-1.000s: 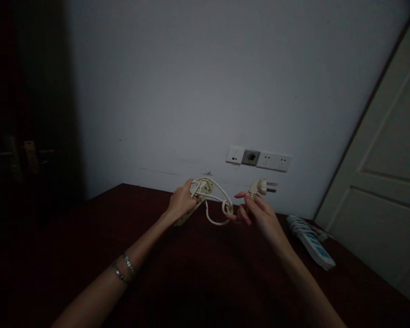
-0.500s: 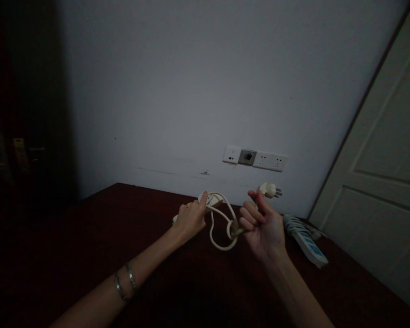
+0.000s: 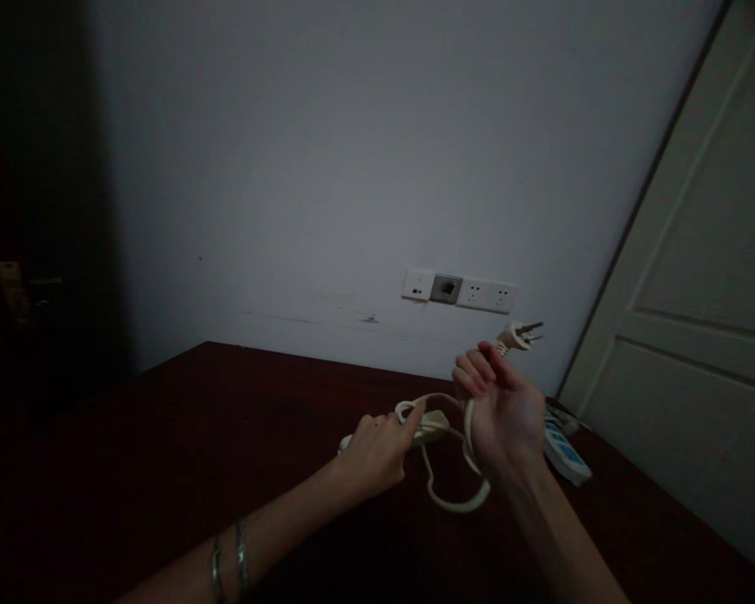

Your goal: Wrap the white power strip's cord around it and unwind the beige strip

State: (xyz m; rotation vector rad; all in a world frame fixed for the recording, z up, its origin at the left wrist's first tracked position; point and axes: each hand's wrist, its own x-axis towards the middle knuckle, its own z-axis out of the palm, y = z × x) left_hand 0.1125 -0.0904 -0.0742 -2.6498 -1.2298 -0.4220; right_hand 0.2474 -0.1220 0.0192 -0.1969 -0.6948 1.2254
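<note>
My left hand point(image 3: 377, 449) is closed around a white power strip point(image 3: 433, 426), which it mostly covers; loops of cord lie over the strip. A white power cord point(image 3: 459, 506) hangs in loops between my two hands. My right hand point(image 3: 503, 403), palm turned toward me, has its fingers curled on the cord just below the plug point(image 3: 516, 336). The plug's metal prongs point right, in front of the wall. Part of the cord runs along the heel of my right palm.
Wall sockets point(image 3: 486, 294) and a grey wall plate point(image 3: 446, 288) sit above the dark red tabletop point(image 3: 277, 386). A second power strip point(image 3: 566, 457) with blue markings lies behind my right wrist. A pale panelled door point(image 3: 685, 335) stands at the right.
My left hand and the power strip have moved right and down. My right hand has shifted right, and the plug has tilted upward. The cord loops hang lower.
</note>
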